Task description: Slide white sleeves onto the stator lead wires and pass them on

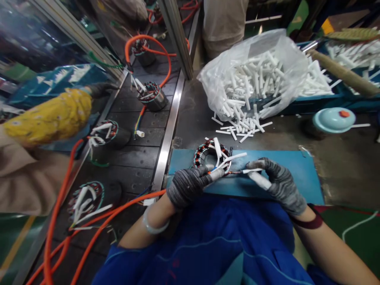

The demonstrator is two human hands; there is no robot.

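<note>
A motor stator with dark copper windings lies on the blue mat in front of me. Several white tubes stick up from its wires. My left hand, in a grey glove with pale fingertips, is closed at the stator's near edge, its fingers pinching a wire lead by the tubes. To the right, my right hand, also gloved, pinches a short white sleeve tube between thumb and fingers. That tube sits at the end of a thin dark lead running from the stator; how far the lead goes in I cannot tell.
A clear bag spills white tubes onto the bench beyond the mat. A cup with a light-blue lid stands at right. On the left, a conveyor carries several stators with orange cables. Across it reaches a co-worker's yellow sleeve.
</note>
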